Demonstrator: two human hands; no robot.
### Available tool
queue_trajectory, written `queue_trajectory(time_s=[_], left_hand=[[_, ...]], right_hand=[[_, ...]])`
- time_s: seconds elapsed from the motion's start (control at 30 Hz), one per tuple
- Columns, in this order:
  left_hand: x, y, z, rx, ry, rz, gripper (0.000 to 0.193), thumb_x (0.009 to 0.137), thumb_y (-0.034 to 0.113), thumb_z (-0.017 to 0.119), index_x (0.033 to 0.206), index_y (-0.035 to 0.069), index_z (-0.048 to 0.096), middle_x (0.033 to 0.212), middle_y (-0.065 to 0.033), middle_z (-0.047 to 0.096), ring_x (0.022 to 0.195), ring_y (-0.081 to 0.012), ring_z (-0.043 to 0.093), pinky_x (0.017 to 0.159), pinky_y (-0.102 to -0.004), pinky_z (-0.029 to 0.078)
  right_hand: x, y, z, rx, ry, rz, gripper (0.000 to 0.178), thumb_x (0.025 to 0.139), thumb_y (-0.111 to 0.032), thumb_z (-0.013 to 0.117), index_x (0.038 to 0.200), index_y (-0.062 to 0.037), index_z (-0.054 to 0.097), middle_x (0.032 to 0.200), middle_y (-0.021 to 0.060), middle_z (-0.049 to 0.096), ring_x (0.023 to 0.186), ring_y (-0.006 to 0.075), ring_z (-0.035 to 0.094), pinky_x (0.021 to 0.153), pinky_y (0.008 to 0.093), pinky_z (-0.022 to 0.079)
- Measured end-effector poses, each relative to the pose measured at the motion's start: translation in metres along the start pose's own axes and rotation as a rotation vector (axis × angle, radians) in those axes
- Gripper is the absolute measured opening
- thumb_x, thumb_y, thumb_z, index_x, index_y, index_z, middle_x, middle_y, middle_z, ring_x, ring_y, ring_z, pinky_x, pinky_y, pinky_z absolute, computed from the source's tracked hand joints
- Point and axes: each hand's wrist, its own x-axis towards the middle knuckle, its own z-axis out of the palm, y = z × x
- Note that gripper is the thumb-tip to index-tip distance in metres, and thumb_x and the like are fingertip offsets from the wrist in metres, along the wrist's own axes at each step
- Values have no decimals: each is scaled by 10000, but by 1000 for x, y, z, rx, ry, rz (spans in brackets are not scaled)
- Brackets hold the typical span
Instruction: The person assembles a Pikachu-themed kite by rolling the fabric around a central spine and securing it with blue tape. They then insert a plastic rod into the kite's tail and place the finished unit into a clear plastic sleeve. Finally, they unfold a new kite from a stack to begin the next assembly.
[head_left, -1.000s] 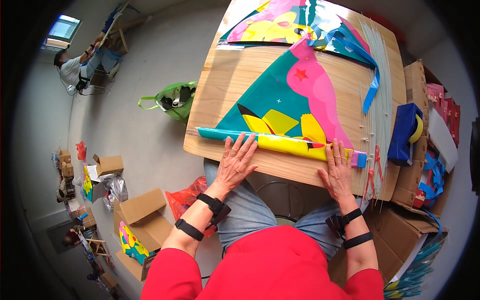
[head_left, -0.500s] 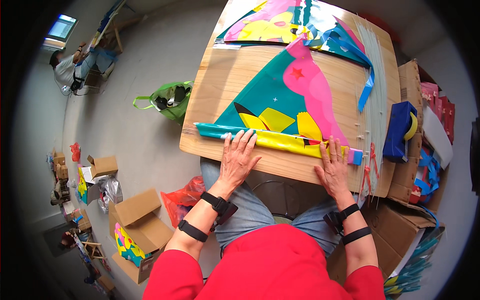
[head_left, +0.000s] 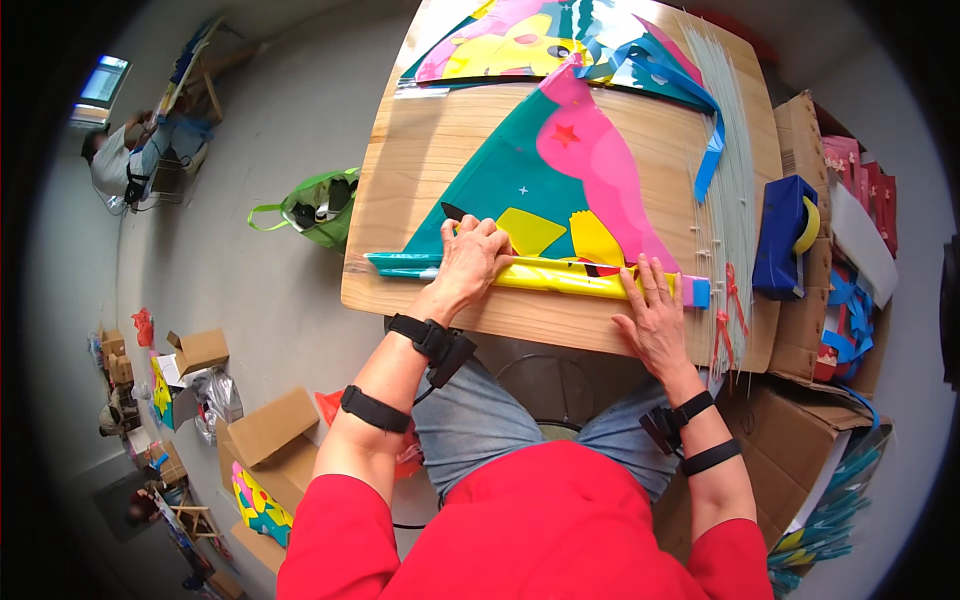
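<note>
A triangular teal, pink and yellow plastic kite point(head_left: 580, 170) lies on the wooden table, its point away from me. Its near edge is wound into a narrow roll point(head_left: 560, 278) that runs left to right. My left hand point(head_left: 468, 262) bends its fingers over the far side of this roll, left of its middle. Toward the right end my right hand point(head_left: 655, 308) lies palm down, fingers stretched across the roll. A blue piece point(head_left: 702, 293) shows at the roll's right tip. My palms hide parts of the roll.
More printed sheets point(head_left: 500, 50) with a blue ribbon point(head_left: 712, 150) lie at the table's far side. Thin white rods point(head_left: 735, 190) line the right, beside a blue tape dispenser point(head_left: 785, 240). A green bag point(head_left: 325, 210) and cardboard boxes point(head_left: 270, 425) stand left; a person sits far left.
My left hand has gone from lying flat to curling its fingers over the roll, slightly farther from me. My right hand stays on the right part. The whole view has shifted a little.
</note>
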Motion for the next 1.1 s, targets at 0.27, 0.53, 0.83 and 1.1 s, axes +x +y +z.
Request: queue_trajectory(time_s=[0.27,0.53,0.83,1.1], left_hand=[[2,13,16,175,305,84,112,835,164,658,934,127,619,975,-30,582,1031,-236,541,989,-448,297],[-44,28,48,87,211,204,620,880,313,643,1417,62,461,1506,-98,403,1422,-270,337,1192,-456,222],[-56,22,42,50,101,201,708,886,370,626,1477,72,374,1565,-69,317,1469,-249,252,1219,-448,145],[-93,5,29,90,38,150,794,822,333,699,1496,101,349,1576,-69,297,1476,-259,232,1219,-482,121]], right_hand=[[12,0,0,-53,159,-17,607,812,-354,712,1355,-135,553,1386,89,490,1307,260,441,1182,533,216],[11,-6,1,-47,141,3,678,800,-351,720,1395,-109,504,1403,83,466,1325,256,415,1188,531,199],[1,-22,6,27,27,50,869,813,-392,708,1526,-103,304,1612,99,224,1494,285,181,1212,510,88],[-7,-74,20,158,-2,76,940,793,-488,701,1531,-88,279,1618,139,178,1506,312,122,1207,543,48]])
